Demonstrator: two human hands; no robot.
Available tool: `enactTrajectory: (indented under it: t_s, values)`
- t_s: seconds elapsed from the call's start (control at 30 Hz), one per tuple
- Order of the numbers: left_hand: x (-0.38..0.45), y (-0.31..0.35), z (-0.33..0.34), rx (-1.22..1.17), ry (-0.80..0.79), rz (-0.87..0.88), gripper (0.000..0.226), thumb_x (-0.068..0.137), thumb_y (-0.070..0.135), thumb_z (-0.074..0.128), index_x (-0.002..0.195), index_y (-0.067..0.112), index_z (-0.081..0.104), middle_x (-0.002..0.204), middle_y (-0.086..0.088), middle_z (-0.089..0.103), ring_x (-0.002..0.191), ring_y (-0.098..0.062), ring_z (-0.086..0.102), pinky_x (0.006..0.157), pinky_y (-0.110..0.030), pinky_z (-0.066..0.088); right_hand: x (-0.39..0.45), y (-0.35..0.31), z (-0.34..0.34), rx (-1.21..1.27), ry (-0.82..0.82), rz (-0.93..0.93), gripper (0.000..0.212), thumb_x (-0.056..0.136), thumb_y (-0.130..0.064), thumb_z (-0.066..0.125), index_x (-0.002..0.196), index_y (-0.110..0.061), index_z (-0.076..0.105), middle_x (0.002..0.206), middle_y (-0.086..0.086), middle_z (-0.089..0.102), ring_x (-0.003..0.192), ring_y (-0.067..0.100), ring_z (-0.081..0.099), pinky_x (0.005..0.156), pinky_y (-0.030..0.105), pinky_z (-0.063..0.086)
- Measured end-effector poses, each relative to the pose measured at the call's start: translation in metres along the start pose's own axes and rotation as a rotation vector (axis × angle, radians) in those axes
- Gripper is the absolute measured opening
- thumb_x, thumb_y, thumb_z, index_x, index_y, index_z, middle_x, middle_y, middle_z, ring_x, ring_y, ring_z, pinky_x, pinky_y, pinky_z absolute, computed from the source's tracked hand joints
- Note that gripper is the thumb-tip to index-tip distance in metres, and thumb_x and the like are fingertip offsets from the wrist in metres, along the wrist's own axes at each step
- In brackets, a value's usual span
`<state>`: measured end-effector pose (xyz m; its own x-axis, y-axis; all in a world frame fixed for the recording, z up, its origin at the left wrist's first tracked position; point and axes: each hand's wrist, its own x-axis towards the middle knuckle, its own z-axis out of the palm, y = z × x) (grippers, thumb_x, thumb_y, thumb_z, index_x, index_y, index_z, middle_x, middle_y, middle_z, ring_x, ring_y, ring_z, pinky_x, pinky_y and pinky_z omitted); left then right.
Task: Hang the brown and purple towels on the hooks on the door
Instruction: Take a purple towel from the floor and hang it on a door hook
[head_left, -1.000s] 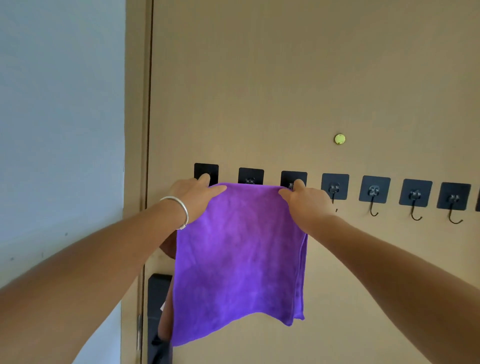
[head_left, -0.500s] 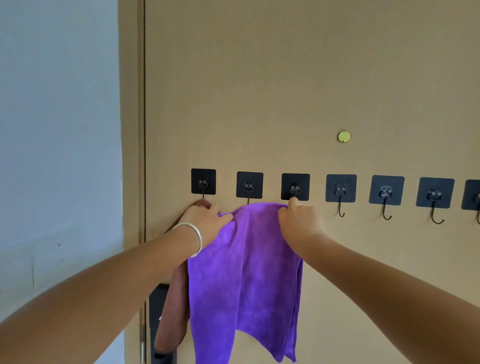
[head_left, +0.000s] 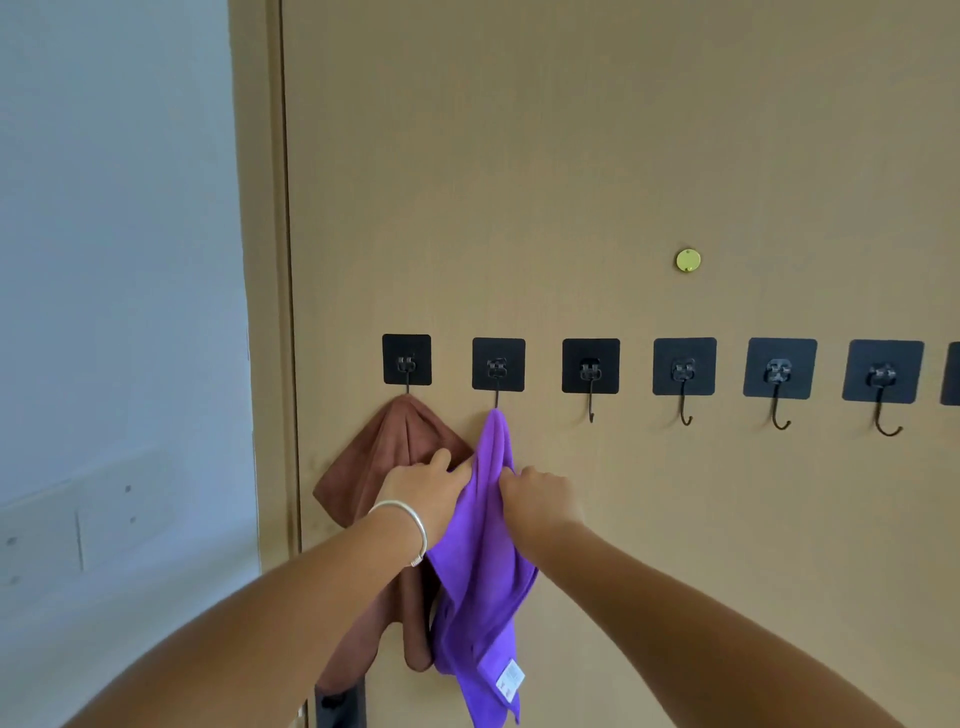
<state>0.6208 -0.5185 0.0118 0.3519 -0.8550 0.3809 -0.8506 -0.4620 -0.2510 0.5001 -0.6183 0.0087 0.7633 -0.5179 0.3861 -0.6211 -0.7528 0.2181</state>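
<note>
as both towels hang hooked, left hand (head_left: 423, 493), right hand (head_left: 540, 499) pinching purple towel (head_left: 480, 571)

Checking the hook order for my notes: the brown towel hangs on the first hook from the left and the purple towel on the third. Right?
Not quite. In the head view the purple towel hangs on the second hook from the left, beside the brown towel on the first hook.

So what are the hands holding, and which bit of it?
Both hands hold the purple towel, hanging from the second hook. The left hand and right hand pinch its bunched upper part from either side, just below the hook.
</note>
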Motion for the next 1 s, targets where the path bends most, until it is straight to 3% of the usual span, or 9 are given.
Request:
enactTrajectory:
  t_s: [0.1,0.2,0.3,0.4,0.5,0.6,0.73,1.0]
  values:
    - [-0.004,0.001,0.008,-0.019,-0.013,-0.007,0.059,0.092,0.018,0.041,0.147,0.030,0.023,0.129,-0.005,0.036,0.106,-0.028,0.051,0.074,-0.039,0.046,-0.006,-0.002,0.012,0.070,0.037,0.021,0.034,0.096,-0.010,0.039,0.130,-0.013,0.041,0.113,0.011,0.055,0.095,0.032,0.061,0.068,0.036,0.039]
    - [-0.011,-0.004,0.003,0.063,-0.080,0.042,0.054,0.091,0.020,0.043,0.143,0.027,0.030,0.137,-0.007,0.030,0.115,-0.029,0.044,0.084,-0.042,0.047,-0.017,-0.001,0.019,0.035,0.070,-0.010,0.039,0.095,-0.012,0.041,0.135,-0.014,0.040,0.123,0.013,0.048,0.108,0.033,0.050,0.082,0.041,0.040]
    - [-0.014,-0.014,-0.022,0.192,-0.063,0.132,0.039,0.090,0.022,0.048,0.128,0.023,0.049,0.130,-0.006,0.039,0.110,-0.028,0.045,0.082,-0.040,0.043,-0.025,0.010,0.016,0.010,0.138,-0.049,0.038,0.092,-0.016,0.045,0.130,-0.015,0.045,0.124,0.011,0.045,0.108,0.032,0.047,0.083,0.041,0.039]
    - [-0.005,-0.017,-0.064,0.181,0.108,0.126,0.027,0.090,0.020,0.045,0.114,0.024,0.058,0.117,-0.002,0.049,0.101,-0.023,0.048,0.083,-0.036,0.042,-0.029,0.034,-0.005,0.012,0.233,-0.062,0.039,0.089,-0.021,0.050,0.128,-0.018,0.047,0.119,0.007,0.049,0.102,0.029,0.049,0.081,0.038,0.040]
    - [0.011,-0.004,-0.095,0.070,0.270,0.085,0.037,0.093,0.031,0.042,0.130,0.028,0.046,0.134,-0.003,0.039,0.113,-0.024,0.046,0.090,-0.038,0.039,-0.030,0.068,-0.039,0.069,0.345,-0.008,0.038,0.090,-0.026,0.047,0.127,-0.025,0.049,0.123,0.003,0.050,0.108,0.026,0.048,0.085,0.037,0.039]
    - [0.028,0.025,-0.108,0.047,0.352,0.129,0.059,0.095,0.047,0.038,0.149,0.029,0.021,0.156,-0.007,0.015,0.137,-0.024,0.027,0.108,-0.041,0.027,-0.039,0.111,-0.068,0.082,0.453,0.093,0.041,0.092,-0.037,0.048,0.131,-0.028,0.048,0.129,-0.001,0.049,0.119,0.024,0.043,0.095,0.038,0.036]
    - [0.053,0.072,-0.121,0.055,0.450,0.230,0.068,0.094,0.057,0.033,0.151,0.029,0.010,0.156,-0.007,0.013,0.142,-0.023,0.017,0.114,-0.043,0.018,-0.067,0.172,-0.088,-0.028,0.462,0.222,0.051,0.093,-0.049,0.044,0.140,-0.030,0.037,0.143,0.000,0.041,0.136,0.023,0.030,0.113,0.042,0.023]
    - [0.087,0.188,-0.145,-0.145,0.566,0.466,0.072,0.092,0.059,0.033,0.152,0.025,0.009,0.156,-0.005,0.015,0.143,-0.021,0.012,0.115,-0.042,0.013,-0.153,0.249,-0.102,-0.207,0.371,0.538,0.057,0.093,-0.055,0.041,0.143,-0.030,0.032,0.148,0.001,0.036,0.141,0.023,0.024,0.117,0.045,0.018]
